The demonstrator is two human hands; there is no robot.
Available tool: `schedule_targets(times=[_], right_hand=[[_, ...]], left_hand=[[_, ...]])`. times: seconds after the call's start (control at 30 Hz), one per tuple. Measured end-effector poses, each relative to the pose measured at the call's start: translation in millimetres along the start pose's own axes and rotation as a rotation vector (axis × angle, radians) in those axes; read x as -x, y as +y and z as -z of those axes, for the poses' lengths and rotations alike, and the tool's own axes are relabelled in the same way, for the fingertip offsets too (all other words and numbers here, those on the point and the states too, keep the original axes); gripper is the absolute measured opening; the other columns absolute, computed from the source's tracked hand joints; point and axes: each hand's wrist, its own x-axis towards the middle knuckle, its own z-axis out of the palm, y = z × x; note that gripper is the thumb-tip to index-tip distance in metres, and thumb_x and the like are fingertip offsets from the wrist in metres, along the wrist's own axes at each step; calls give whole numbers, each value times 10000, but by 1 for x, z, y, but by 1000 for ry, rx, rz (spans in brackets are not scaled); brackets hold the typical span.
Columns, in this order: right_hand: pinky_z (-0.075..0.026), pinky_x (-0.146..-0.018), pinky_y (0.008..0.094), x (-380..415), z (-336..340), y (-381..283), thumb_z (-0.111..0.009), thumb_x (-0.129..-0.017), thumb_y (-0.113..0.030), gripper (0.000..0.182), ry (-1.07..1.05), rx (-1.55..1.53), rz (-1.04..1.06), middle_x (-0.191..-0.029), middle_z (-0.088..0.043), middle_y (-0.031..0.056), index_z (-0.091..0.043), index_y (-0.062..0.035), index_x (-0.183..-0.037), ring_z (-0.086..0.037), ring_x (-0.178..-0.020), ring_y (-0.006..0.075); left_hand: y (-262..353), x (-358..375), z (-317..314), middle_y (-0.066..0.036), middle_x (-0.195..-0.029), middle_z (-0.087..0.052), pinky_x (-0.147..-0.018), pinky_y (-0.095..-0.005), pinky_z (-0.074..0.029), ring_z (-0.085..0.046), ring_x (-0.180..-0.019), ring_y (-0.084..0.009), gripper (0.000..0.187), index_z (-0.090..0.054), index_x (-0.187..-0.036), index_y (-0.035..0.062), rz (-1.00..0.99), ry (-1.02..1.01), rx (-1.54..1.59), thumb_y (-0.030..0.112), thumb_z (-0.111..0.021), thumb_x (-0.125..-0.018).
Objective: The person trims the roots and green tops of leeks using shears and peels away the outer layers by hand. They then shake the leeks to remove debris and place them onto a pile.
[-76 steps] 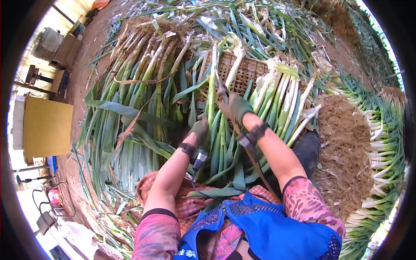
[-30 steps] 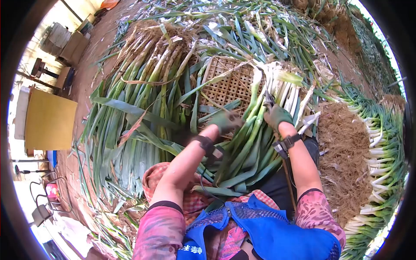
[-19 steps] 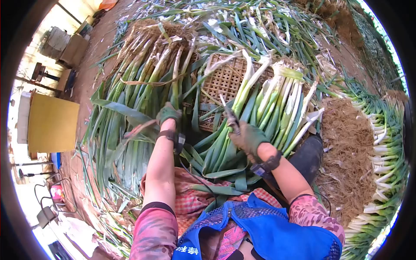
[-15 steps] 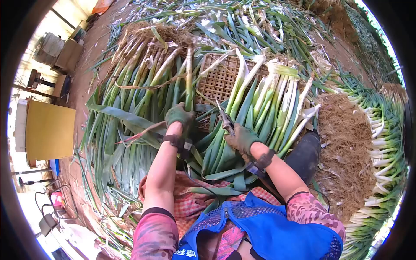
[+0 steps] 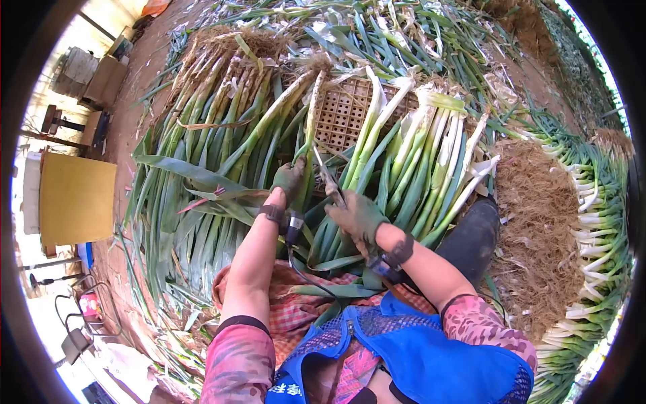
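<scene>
My left hand (image 5: pixel 289 179), in a dark green glove, is closed around the green part of a leek (image 5: pixel 313 108) whose roots point away from me. In my gloved right hand (image 5: pixel 359 217) is a grey metal air blow gun (image 5: pixel 331 186), its thin nozzle right beside the held leek's stalk. Left of my hands lies a thick heap of leeks (image 5: pixel 215 128) with brown roots on. To the right, leeks with pale stalks (image 5: pixel 431 145) lean against a tan plastic crate (image 5: pixel 340 111).
A mound of brown roots (image 5: pixel 535 236) lies at the right, edged by a curved row of leeks (image 5: pixel 595 249). My dark boot (image 5: pixel 474 232) rests beside it. Loose leaves (image 5: pixel 377 37) cover the ground beyond the crate. A yellow board (image 5: pixel 77 198) stands at the left.
My left hand has moved slightly right, bringing the leek away from the heap and across the crate's left edge. My right hand has shifted left with the air blow gun, closer to that leek.
</scene>
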Motion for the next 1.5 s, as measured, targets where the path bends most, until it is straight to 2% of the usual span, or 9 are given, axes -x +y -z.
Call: schedule_targets(times=[0.1, 0.17, 0.4, 0.53, 0.67, 0.83, 0.97, 1.17, 1.5], right_hand=[[-516, -613, 382, -17, -11, 7, -643, -855, -367, 403, 188, 39, 131, -686, -649, 135, -598, -2, -1020, -654, -604, 240], [-518, -613, 385, -8, -22, 18, -641, -864, -359, 401, 86, 109, 68, -694, -650, 142, -594, -11, -1056, -655, -598, 246], [-546, -721, 412, -15, -21, 14, -635, -845, -385, 453, 211, 210, 121, -759, -684, 176, -617, -6, -1092, -700, -709, 306], [-550, -754, 427, -83, 22, -18, -628, -840, -410, 524, 171, 84, -38, -791, -691, 197, -598, 48, -1093, -713, -749, 316], [-517, -905, 432, -84, 44, -20, -611, -825, -452, 607, 104, 20, -9, -1016, -691, 276, -627, 65, -1143, -675, -1016, 393], [-497, -939, 439, -27, 22, -9, -585, -827, -476, 647, 38, 194, -16, -1061, -673, 288, -579, 51, -1202, -647, -1051, 424], [-517, -910, 444, -47, 34, -19, -586, -822, -456, 613, 117, 98, 77, -1043, -677, 295, -608, 56, -1158, -660, -1034, 423], [-572, -698, 412, -101, 74, -39, -603, -792, -384, 489, 53, -3, -85, -792, -698, 245, -669, 87, -910, -714, -707, 369], [-536, -877, 444, -142, 84, -45, -585, -827, -462, 571, 229, 360, 43, -1029, -684, 296, -699, 41, -1072, -679, -1017, 405]], left_hand=[[14, 10, 11, -191, -897, -706, -729, -391, -523, -684, -804, -294, 741, -671, -1080, -60, 51, -6, -20, 646, -504, -930], [16, 8, 16, -221, -951, -704, -755, -405, -534, -695, -842, -323, 798, -657, -1109, -78, 93, -9, -4, 677, -467, -932], [27, 15, 10, -294, -1076, -680, -898, -449, -500, -652, -1063, -416, 843, -665, -1130, -82, 212, -17, 24, 685, -367, -947], [-5, -3, -4, -237, -984, -706, -800, -439, -528, -687, -931, -374, 833, -671, -1114, -59, 147, -20, -18, 705, -390, -937], [3, 9, -2, -243, -1039, -694, -877, -422, -503, -662, -1008, -362, 808, -677, -1128, -43, 128, -51, -132, 702, -463, -900], [3, 18, 0, -133, -901, -723, -725, -347, -530, -694, -807, -212, 663, -702, -1093, -7, -22, -166, -207, 606, -654, -846], [13, 38, -8, -183, -923, -727, -794, -389, -541, -715, -876, -294, 604, -728, -1083, 38, 24, -254, -116, 566, -662, -796], [26, 49, -3, -134, -881, -723, -745, -362, -531, -697, -811, -240, 576, -728, -1095, 54, 29, -237, -200, 553, -678, -810], [34, 58, -3, -151, -1022, -729, -865, -390, -524, -701, -961, -284, 491, -696, -1212, 184, 21, -247, -257, 519, -638, -859]])
